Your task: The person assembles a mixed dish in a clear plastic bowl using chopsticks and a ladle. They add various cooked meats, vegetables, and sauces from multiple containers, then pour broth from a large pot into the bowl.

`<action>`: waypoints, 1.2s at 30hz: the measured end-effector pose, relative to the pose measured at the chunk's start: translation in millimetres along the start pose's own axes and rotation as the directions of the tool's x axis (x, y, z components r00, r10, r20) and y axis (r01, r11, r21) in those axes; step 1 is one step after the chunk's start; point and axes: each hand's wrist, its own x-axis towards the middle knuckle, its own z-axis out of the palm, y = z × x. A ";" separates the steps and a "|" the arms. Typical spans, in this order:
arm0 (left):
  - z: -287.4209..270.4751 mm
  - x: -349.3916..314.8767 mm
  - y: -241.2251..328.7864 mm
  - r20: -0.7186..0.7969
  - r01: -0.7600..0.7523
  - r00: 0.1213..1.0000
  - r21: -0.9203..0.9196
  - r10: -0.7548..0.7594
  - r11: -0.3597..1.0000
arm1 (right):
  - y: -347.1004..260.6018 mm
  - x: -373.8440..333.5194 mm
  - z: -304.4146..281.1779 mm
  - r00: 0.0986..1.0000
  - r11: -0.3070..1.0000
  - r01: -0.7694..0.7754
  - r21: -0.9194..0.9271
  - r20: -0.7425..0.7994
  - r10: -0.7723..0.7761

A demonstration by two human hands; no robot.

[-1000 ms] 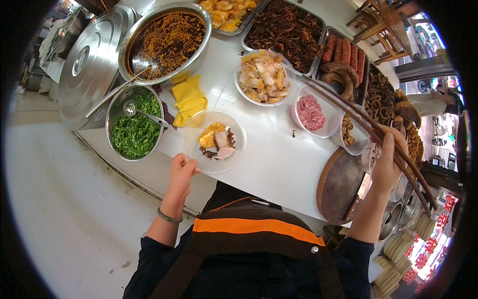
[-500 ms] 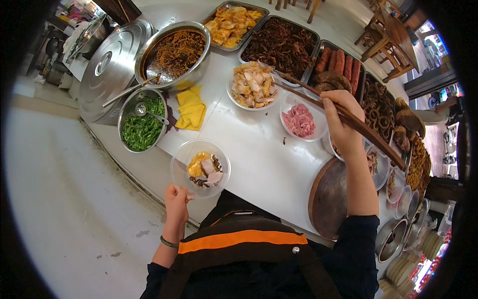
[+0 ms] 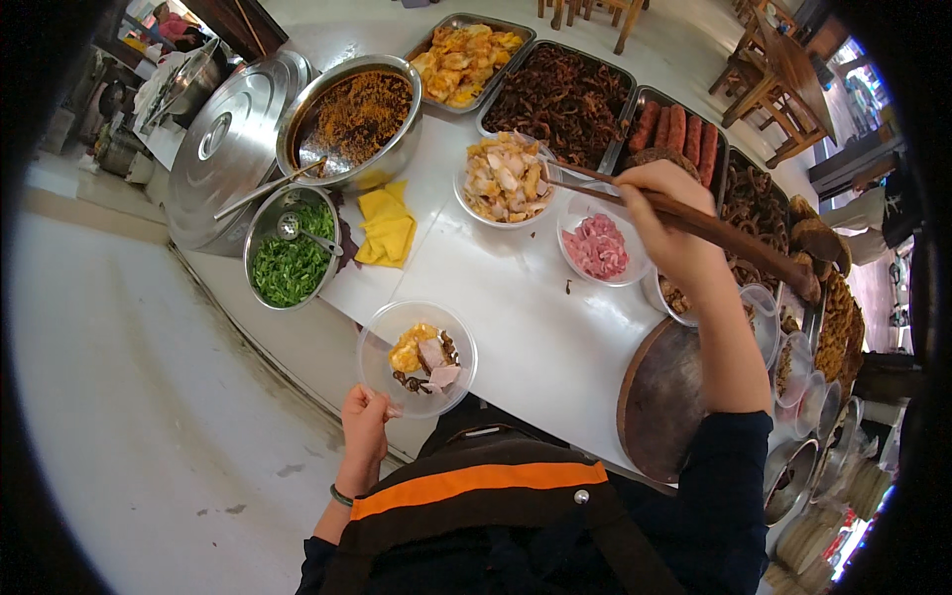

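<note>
My left hand (image 3: pixel 366 421) pinches the rim of a clear plastic bowl (image 3: pixel 460 337) just off the counter's near edge. Inside it lie a yellow fried egg piece (image 3: pixel 410 347), pale meat slices (image 3: pixel 443 376) and dark strips. Long wooden chopsticks (image 3: pixel 714 228) are gripped in my right hand (image 3: pixel 666 213), above the bowls on the right. Their tips reach the right side of a bowl of chopped pale meat with yellowish skin (image 3: pixel 506 178); whether they pinch a piece I cannot tell. Under the chopsticks stands a bowl of pink meat strips (image 3: pixel 598 246).
To the left are a steel pot of dark red sauce (image 3: pixel 357 114), a bowl of chopped greens (image 3: pixel 290 260) and a yellow cloth (image 3: pixel 386 226). Trays of fried eggs (image 3: pixel 468 59), dark shreds (image 3: pixel 560 99) and sausages (image 3: pixel 677 131) line the far side. A round board (image 3: pixel 664 407) lies right.
The clear bowl and my left hand have shifted right and slightly down. The chopsticks lie flatter, their thick end higher, with their tips still at the pale meat bowl.
</note>
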 end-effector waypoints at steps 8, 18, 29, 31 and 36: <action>5.4 4.6 1.6 0.082 0.007 0.997 0.018 -0.008 1.000 | -0.6 -12.3 -9.6 0.978 0.965 -0.205 0.165 -0.006 0.209; 9.1 3.7 1.3 0.088 0.035 0.995 0.033 -0.038 0.999 | -2.3 -9.5 -10.3 0.977 0.950 -0.185 0.252 -0.054 0.205; 7.5 1.4 -2.2 0.097 0.035 0.995 0.015 -0.036 0.999 | 36.8 -11.9 2.4 0.878 0.795 -0.448 0.410 0.034 0.477; 8.4 0.7 -1.6 0.100 0.039 0.994 0.006 -0.039 0.999 | 43.0 -13.2 2.9 0.864 0.790 -0.452 0.415 -0.017 0.503; 8.3 -1.2 -2.5 0.084 0.049 0.995 0.012 -0.050 0.999 | 49.1 -22.3 -16.4 0.881 0.841 -0.394 0.371 -0.107 0.460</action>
